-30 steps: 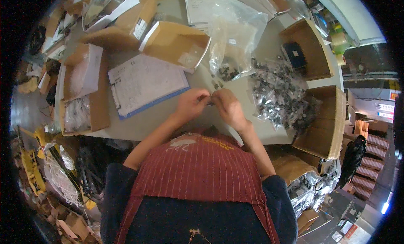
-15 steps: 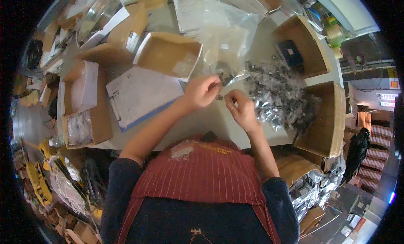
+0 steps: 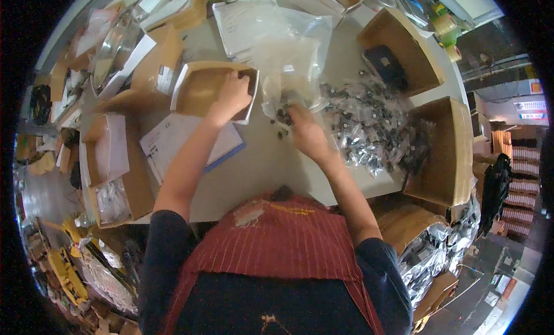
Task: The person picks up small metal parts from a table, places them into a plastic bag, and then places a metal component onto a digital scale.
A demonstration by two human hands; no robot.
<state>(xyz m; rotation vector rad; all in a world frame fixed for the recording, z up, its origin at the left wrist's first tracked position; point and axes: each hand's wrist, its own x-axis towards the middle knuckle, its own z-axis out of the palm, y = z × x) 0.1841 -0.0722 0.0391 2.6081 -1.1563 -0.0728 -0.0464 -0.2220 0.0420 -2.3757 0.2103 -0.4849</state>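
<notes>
My left hand [image 3: 234,96] reaches into the right end of a shallow cardboard tray [image 3: 193,92]. Its fingers are curled in; what they grip, if anything, is too small or hidden to name. Over the table's middle, my right hand [image 3: 309,133] has its fingertips drawn together among small dark parts [image 3: 283,114] at the mouth of a large clear plastic bag [image 3: 294,52]. Whatever lies between those fingertips is hidden. Just right of that hand spreads a heap of small dark parts in little clear bags [image 3: 369,124].
Papers on a blue clipboard [image 3: 225,150] lie below the tray. Open cardboard boxes stand at the right, one [image 3: 444,150] beside the heap and one [image 3: 404,46] behind it. Another box [image 3: 138,173] with clear bags is at the left edge. More papers [image 3: 225,29] lie at the back.
My left hand has moved left and away from me, from the table's middle into the tray. My right hand has shifted slightly left and forward to the dark parts. The whole view has shifted a little.
</notes>
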